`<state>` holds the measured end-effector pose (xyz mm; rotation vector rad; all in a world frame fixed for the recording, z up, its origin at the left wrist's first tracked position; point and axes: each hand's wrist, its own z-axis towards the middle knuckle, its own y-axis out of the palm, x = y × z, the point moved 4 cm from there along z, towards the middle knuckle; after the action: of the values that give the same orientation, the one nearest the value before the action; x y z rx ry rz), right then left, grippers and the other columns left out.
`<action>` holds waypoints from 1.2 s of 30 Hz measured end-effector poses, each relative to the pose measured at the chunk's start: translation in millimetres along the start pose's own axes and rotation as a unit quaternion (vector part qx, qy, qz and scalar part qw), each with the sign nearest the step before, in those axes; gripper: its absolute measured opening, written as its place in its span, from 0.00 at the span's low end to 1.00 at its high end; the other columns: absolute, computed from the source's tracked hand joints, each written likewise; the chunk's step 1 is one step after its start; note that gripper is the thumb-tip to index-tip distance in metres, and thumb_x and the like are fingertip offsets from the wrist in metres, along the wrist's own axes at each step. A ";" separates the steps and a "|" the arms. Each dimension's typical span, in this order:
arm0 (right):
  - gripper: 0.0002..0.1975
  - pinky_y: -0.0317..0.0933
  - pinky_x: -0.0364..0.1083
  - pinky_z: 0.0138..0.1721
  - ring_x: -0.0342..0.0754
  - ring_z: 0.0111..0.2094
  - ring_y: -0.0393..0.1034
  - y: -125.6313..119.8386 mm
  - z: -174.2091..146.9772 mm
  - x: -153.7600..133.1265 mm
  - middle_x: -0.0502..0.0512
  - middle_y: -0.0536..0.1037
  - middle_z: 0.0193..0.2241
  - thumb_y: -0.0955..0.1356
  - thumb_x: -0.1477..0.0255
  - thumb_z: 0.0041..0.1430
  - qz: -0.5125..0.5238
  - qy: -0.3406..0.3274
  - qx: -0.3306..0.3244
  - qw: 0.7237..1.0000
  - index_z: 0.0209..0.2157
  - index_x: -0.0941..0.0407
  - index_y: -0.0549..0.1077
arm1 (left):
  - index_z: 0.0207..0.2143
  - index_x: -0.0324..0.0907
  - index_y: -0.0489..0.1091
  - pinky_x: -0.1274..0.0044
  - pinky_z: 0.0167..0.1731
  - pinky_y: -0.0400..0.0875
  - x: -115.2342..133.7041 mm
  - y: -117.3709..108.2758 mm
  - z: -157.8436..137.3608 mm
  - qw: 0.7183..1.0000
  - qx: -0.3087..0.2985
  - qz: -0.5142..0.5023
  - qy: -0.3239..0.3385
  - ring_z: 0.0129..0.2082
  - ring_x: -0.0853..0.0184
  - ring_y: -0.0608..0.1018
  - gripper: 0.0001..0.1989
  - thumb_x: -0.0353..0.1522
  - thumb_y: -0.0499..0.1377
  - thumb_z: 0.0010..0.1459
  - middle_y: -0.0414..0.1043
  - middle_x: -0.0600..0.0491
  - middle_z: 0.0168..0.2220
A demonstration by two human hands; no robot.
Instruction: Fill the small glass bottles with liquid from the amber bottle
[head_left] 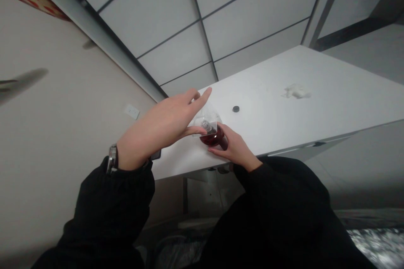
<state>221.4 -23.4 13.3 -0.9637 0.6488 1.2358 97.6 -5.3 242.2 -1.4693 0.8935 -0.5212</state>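
My right hand (pixel 235 145) curls around a dark red, rounded vessel (pixel 214 139), with thumb and fingers on its sides. Just left of it is my left hand (pixel 176 113), with a metal watch at the wrist. Its index finger stretches out above, while the thumb lies along the lower edge of a clear, straight-edged plastic piece (pixel 212 129). This piece seems pinched between thumb and fingers, partly hidden behind them, and overlaps the vessel's top. A ridged, clear round part shows through it. On the white table (pixel 265 130) beyond lies a small dark round cap (pixel 236 109).
A crumpled whitish tissue or film (pixel 296 91) lies farther right on the table. A dark object (pixel 156 154) shows beneath my left wrist. Panelled sliding doors (pixel 170 17) stand behind the table, and a wall with a socket (pixel 131 112) is at left.
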 end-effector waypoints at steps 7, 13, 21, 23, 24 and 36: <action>0.43 0.67 0.66 0.64 0.64 0.65 0.71 -0.5 -0.6 0.5 0.63 0.75 0.65 0.79 0.62 0.54 0.000 0.001 0.002 1.000 0.68 0.49 0.64 | 0.74 0.46 0.52 0.66 0.52 0.72 4.9 -0.9 3.2 1.000 0.011 0.002 0.005 0.52 0.50 0.78 0.38 0.52 0.56 0.70 0.69 0.41 0.59; 0.40 0.69 0.64 0.62 0.64 0.63 0.73 -1.2 0.0 -1.2 0.64 0.76 0.63 0.78 0.62 0.54 0.002 0.013 0.000 1.000 0.66 0.51 0.66 | 0.74 0.46 0.54 0.65 0.53 0.72 8.7 -2.3 5.4 1.000 0.010 -0.001 0.007 0.54 0.49 0.78 0.36 0.52 0.54 0.71 0.70 0.42 0.57; 0.41 0.69 0.65 0.62 0.64 0.63 0.74 -1.1 -0.2 0.4 0.62 0.76 0.63 0.78 0.63 0.54 0.002 0.011 0.002 1.000 0.67 0.49 0.65 | 0.73 0.46 0.56 0.64 0.53 0.71 8.3 -1.5 8.0 1.000 0.014 -0.003 0.003 0.53 0.49 0.78 0.37 0.54 0.55 0.70 0.71 0.42 0.56; 0.43 0.68 0.65 0.63 0.64 0.64 0.73 -0.5 -0.3 1.0 0.62 0.75 0.64 0.78 0.63 0.54 0.001 0.009 0.003 1.000 0.68 0.48 0.64 | 0.73 0.46 0.56 0.64 0.54 0.72 6.3 -1.5 6.9 1.000 0.019 -0.011 0.005 0.52 0.49 0.78 0.37 0.54 0.55 0.69 0.71 0.42 0.57; 0.43 0.68 0.65 0.64 0.64 0.65 0.72 -0.1 -0.3 1.1 0.62 0.75 0.65 0.78 0.63 0.54 0.000 0.008 0.002 1.000 0.69 0.48 0.64 | 0.73 0.47 0.56 0.64 0.54 0.72 5.1 -1.5 6.0 1.000 0.021 -0.016 0.005 0.52 0.49 0.78 0.38 0.55 0.55 0.69 0.71 0.42 0.58; 0.42 0.64 0.64 0.68 0.63 0.68 0.69 -0.1 -0.7 2.4 0.63 0.73 0.66 0.77 0.61 0.56 0.006 0.021 -0.014 1.000 0.69 0.51 0.64 | 0.74 0.48 0.55 0.63 0.54 0.75 -33.6 26.7 -18.4 0.988 0.058 -0.137 -0.037 0.56 0.51 0.77 0.42 0.54 0.61 0.65 0.70 0.41 0.62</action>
<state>222.1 -22.9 11.0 -1.0129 0.6718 1.2414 57.7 11.6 225.0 -1.5027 0.5951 -0.7053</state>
